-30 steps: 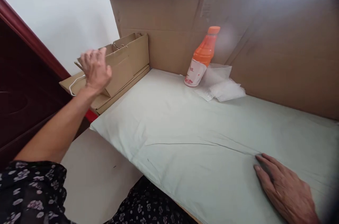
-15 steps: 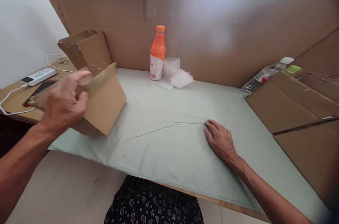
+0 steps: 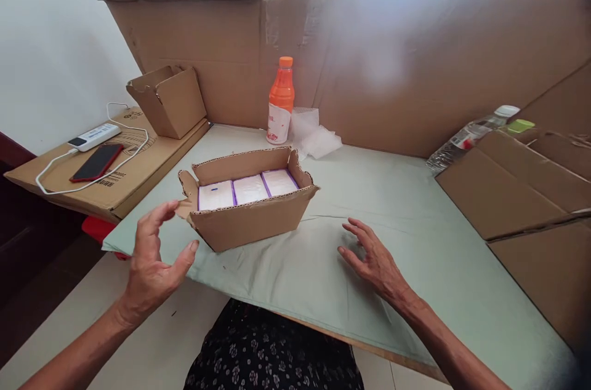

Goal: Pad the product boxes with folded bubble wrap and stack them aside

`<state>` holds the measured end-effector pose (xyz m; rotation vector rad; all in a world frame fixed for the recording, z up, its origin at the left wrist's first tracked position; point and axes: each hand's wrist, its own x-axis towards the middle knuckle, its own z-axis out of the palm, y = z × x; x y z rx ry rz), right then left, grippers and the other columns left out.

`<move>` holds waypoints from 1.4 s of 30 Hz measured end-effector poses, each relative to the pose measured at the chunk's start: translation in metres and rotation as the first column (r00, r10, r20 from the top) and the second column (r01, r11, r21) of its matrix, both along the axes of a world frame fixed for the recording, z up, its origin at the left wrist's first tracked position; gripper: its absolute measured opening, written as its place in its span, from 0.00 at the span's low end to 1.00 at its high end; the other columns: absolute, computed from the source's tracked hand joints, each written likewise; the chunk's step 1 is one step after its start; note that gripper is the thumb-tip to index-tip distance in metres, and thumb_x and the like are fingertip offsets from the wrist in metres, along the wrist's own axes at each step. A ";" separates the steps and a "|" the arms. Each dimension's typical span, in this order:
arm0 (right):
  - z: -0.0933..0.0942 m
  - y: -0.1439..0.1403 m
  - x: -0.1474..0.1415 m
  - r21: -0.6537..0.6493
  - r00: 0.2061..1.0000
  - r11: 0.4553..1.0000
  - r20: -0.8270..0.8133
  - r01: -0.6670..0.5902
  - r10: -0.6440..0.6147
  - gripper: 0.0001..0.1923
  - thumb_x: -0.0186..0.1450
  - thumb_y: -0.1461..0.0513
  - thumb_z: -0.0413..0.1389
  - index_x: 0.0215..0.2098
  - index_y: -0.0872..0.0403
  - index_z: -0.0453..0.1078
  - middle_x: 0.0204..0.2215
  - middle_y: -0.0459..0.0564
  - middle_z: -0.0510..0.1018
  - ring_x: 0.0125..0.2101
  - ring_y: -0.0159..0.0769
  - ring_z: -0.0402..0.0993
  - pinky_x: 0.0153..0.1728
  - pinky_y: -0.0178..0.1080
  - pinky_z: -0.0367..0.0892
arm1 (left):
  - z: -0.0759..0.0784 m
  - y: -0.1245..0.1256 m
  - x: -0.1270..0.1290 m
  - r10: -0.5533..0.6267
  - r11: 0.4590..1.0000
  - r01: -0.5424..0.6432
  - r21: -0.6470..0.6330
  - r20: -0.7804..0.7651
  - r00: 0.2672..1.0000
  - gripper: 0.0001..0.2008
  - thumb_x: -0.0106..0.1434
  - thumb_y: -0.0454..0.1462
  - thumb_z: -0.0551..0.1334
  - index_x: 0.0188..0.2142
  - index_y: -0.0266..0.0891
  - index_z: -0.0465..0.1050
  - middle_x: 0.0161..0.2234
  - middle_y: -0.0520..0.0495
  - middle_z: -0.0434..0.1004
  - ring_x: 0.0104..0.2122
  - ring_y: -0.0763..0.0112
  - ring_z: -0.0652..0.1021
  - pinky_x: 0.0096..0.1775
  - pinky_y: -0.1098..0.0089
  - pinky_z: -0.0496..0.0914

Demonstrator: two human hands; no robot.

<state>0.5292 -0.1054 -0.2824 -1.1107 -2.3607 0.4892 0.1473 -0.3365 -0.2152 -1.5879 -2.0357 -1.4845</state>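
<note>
— Cardboard box [image 3: 252, 218], where is it sitting?

— On the pale green cloth [image 3: 415, 236] over my table, right in front of me, flaps up and open at the top. Three white packs with purple edges [image 3: 249, 188] lie side by side inside it.

— Are you holding it?

— No. My left hand [image 3: 154, 267] is just beside its left corner, fingers spread and curved, thumb near the front wall, with nothing in its grasp. My right hand [image 3: 373, 258] hovers low over the cloth to the right of the box, fingers splayed, apart from it; whether the fingertips touch the cloth I cannot tell.

— What stands behind?

— An orange drink bottle [image 3: 281, 101] upright against the tall cardboard screen [image 3: 392, 64], with some clear plastic bags [image 3: 314, 135] just beside it on the right.

— And to the left?

— A second, empty carton [image 3: 168, 101] tilted on a flat cardboard sheet [image 3: 120, 184]. On that sheet lie a white power strip [image 3: 95, 136], its white cable [image 3: 48, 178] looping, and a dark phone [image 3: 96, 162].

— On the right?

— Folded cardboard [image 3: 508, 187] leaning there, with a clear plastic bottle [image 3: 466, 135] lying on its side behind it and a small green lid [image 3: 521, 125] near the bottle's cap.
</note>
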 end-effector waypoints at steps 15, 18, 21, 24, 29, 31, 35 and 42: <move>0.022 0.029 -0.097 -0.221 0.978 0.963 -0.173 -0.155 0.118 0.31 0.68 0.56 0.52 0.67 0.55 0.58 0.55 0.61 0.76 0.49 0.47 0.77 0.44 0.48 0.77 | -0.058 0.135 -0.001 -0.074 0.931 0.271 -0.245 0.600 0.797 0.36 0.55 0.48 0.69 0.59 0.38 0.62 0.58 0.36 0.72 0.59 0.51 0.73 0.60 0.52 0.69; 0.033 0.080 -0.082 -0.249 0.983 0.955 -0.129 -0.162 0.133 0.27 0.65 0.57 0.53 0.61 0.53 0.67 0.54 0.57 0.78 0.51 0.47 0.77 0.48 0.50 0.76 | -0.061 0.182 0.000 -0.212 0.927 0.353 -0.129 0.596 0.774 0.34 0.60 0.42 0.65 0.63 0.38 0.58 0.61 0.35 0.68 0.62 0.55 0.71 0.61 0.55 0.68; 0.061 0.144 -0.072 -0.220 0.992 0.974 -0.121 -0.060 0.034 0.17 0.64 0.57 0.54 0.50 0.49 0.76 0.52 0.52 0.80 0.52 0.47 0.76 0.54 0.53 0.72 | -0.073 0.199 0.006 -0.203 0.929 0.338 -0.151 0.556 0.806 0.32 0.62 0.38 0.62 0.65 0.38 0.57 0.61 0.36 0.69 0.60 0.55 0.71 0.60 0.52 0.68; 0.099 0.211 -0.089 -0.123 0.986 0.992 -0.160 0.019 -0.039 0.15 0.62 0.57 0.59 0.47 0.47 0.78 0.55 0.52 0.78 0.57 0.50 0.73 0.56 0.56 0.71 | -0.085 0.196 0.015 -0.182 0.927 0.318 -0.196 0.507 0.843 0.33 0.62 0.35 0.61 0.66 0.39 0.56 0.60 0.36 0.69 0.59 0.53 0.72 0.58 0.50 0.70; 0.128 0.296 -0.170 -0.084 0.993 0.992 -0.078 -0.094 0.087 0.09 0.59 0.57 0.65 0.38 0.49 0.80 0.46 0.49 0.81 0.60 0.50 0.70 0.59 0.57 0.67 | -0.092 0.193 0.024 -0.169 0.939 0.290 -0.187 0.482 0.860 0.34 0.60 0.32 0.60 0.66 0.39 0.57 0.60 0.36 0.68 0.60 0.51 0.71 0.59 0.49 0.69; 0.127 0.310 -0.192 -0.114 0.995 0.992 -0.092 -0.059 0.048 0.12 0.59 0.56 0.66 0.39 0.54 0.79 0.37 0.47 0.81 0.49 0.46 0.77 0.51 0.55 0.72 | -0.093 0.194 0.027 -0.166 0.943 0.281 -0.179 0.480 0.861 0.35 0.60 0.31 0.59 0.67 0.40 0.55 0.62 0.35 0.66 0.62 0.51 0.69 0.62 0.47 0.66; 0.132 0.303 -0.176 -0.044 0.930 0.985 -0.325 0.166 -0.171 0.19 0.62 0.57 0.63 0.48 0.58 0.75 0.35 0.47 0.78 0.37 0.34 0.75 0.44 0.46 0.73 | -0.097 0.193 0.029 -0.171 0.949 0.273 -0.158 0.469 0.866 0.38 0.62 0.31 0.58 0.70 0.40 0.51 0.63 0.35 0.65 0.63 0.51 0.68 0.63 0.47 0.65; 0.141 0.177 -0.045 -0.251 0.564 0.878 -0.687 0.408 -0.458 0.25 0.53 0.60 0.67 0.49 0.57 0.74 0.38 0.50 0.74 0.34 0.32 0.70 0.34 0.39 0.74 | -0.098 0.196 0.017 -0.200 0.947 0.288 -0.142 0.443 0.874 0.34 0.64 0.34 0.61 0.68 0.41 0.55 0.60 0.34 0.68 0.60 0.51 0.72 0.55 0.52 0.74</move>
